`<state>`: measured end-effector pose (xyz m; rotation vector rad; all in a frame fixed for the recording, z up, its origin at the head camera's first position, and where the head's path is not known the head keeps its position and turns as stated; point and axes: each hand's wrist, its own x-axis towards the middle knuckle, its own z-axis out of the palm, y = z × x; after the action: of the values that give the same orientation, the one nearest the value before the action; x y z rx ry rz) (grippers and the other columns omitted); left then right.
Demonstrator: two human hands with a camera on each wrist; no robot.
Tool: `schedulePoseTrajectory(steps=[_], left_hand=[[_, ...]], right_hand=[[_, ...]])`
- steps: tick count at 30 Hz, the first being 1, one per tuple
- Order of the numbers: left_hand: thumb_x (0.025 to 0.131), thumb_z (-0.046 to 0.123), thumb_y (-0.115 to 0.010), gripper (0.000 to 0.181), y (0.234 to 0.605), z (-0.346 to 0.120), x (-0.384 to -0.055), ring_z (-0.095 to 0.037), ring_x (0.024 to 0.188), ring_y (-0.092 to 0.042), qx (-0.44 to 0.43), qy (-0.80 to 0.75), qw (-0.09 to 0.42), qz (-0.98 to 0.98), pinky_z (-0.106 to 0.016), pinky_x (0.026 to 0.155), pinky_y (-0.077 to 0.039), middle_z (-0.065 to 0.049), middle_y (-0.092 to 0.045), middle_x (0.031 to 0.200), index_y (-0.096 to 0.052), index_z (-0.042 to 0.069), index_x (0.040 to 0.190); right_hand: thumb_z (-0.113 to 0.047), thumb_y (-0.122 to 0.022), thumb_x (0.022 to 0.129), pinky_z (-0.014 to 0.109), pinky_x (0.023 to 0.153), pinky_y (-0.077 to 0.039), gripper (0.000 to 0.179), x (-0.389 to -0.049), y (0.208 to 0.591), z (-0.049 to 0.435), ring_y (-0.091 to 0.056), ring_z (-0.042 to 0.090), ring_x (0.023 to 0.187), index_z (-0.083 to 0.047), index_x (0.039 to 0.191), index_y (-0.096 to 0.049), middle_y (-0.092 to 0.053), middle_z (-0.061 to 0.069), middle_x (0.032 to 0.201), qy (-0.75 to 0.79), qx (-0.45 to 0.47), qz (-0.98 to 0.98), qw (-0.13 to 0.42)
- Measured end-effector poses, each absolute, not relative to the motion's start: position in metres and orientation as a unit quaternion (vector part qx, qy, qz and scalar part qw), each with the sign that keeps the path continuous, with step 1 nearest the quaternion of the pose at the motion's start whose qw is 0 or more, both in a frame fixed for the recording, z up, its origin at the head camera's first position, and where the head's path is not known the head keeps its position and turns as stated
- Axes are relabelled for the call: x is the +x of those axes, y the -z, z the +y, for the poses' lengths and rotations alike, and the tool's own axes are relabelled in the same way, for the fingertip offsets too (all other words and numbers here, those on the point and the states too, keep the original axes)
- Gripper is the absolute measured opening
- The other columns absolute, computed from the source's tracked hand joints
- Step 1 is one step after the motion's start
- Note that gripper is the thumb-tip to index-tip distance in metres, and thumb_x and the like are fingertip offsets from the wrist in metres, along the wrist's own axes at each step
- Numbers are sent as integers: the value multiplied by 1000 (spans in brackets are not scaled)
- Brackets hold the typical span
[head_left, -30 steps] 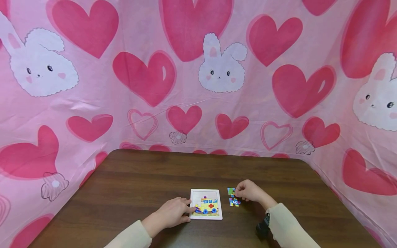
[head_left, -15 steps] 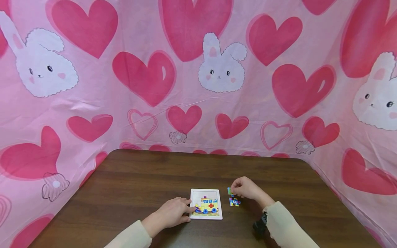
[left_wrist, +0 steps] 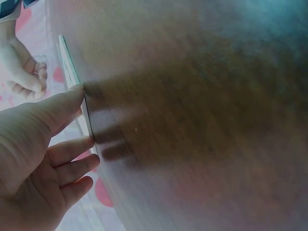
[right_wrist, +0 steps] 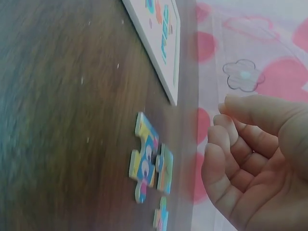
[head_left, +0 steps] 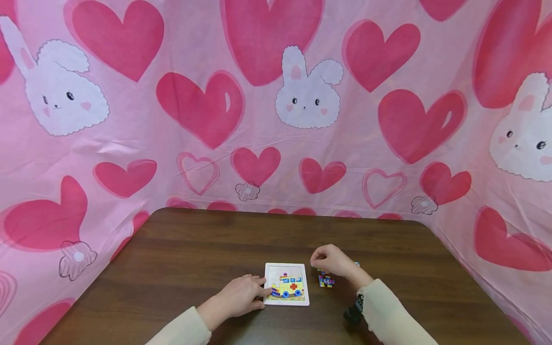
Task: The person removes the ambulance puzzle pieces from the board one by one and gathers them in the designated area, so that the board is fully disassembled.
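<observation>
A white-rimmed puzzle board [head_left: 307, 297] lies flat on the table, partly filled with a yellow ambulance picture. My left hand [head_left: 239, 296] rests at its left side, fingers on the rim; in the left wrist view the thumb and fingertips touch the edge. My right hand [head_left: 334, 261] hovers right of the board, above the loose puzzle pieces. Its fingers are loosely curled, and no piece shows between them in the right wrist view. One blue and yellow puzzle piece [right_wrist: 147, 163] lies beside a greenish piece [right_wrist: 166, 168]; a third piece [right_wrist: 161, 216] is partly cut off.
The brown wooden table [head_left: 215, 239] extends around the board and pieces. Behind it hangs a pink cloth [head_left: 258, 139] with hearts and rabbits. A dark device [head_left: 353, 311] is worn at the right wrist.
My right hand has moved left and slightly away from me, from over the pieces toward the board's upper right corner. A piece now shows behind the right wrist. The left hand keeps still.
</observation>
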<state>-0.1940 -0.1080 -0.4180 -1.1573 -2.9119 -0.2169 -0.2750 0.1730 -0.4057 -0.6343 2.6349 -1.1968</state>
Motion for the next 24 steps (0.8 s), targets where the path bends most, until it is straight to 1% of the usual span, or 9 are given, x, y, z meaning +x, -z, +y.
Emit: schedulePoseTrajectory(steps=[3,7,11,16,24], left_hand=[[81,29,-70,36,419,-109,-194,-25,112,-53,-370,70,5,-926,-35,92,-41,-11,-58,121,-67,20,116],[81,28,-70,36,420,-109,-195,-25,111,-54,-375,70,11,-924,-34,92,-41,-12,-59,121,-67,19,116],[81,28,-70,36,420,-108,-195,-24,111,-54,-374,71,9,-925,-34,93,-41,-12,-58,121,-67,19,116],[81,28,-70,36,419,-108,-195,-24,111,-54,-371,71,7,-926,-34,93,-41,-11,-59,121,-67,20,116],[80,28,-71,35,420,-108,-195,-23,109,-55,-374,66,17,-925,-34,91,-41,-12,-60,119,-68,20,115]], right_hand=[[-7,-65,84,29,47,-43,5,-275,406,167,-46,11,51,-3,80,-65,-51,-1,61,403,-218,884,90],[-6,-65,83,29,48,-46,4,-274,406,160,-49,13,54,-3,81,-65,-55,1,64,408,-223,880,95],[-6,-65,83,28,49,-47,5,-272,406,154,-50,13,55,-1,82,-65,-55,1,66,414,-230,875,104],[-5,-65,83,31,51,-49,6,-272,409,147,-51,13,55,2,85,-65,-56,0,68,422,-234,868,120],[-6,-67,82,33,52,-49,7,-270,414,136,-50,14,55,-1,85,-64,-56,0,70,418,-252,863,133]])
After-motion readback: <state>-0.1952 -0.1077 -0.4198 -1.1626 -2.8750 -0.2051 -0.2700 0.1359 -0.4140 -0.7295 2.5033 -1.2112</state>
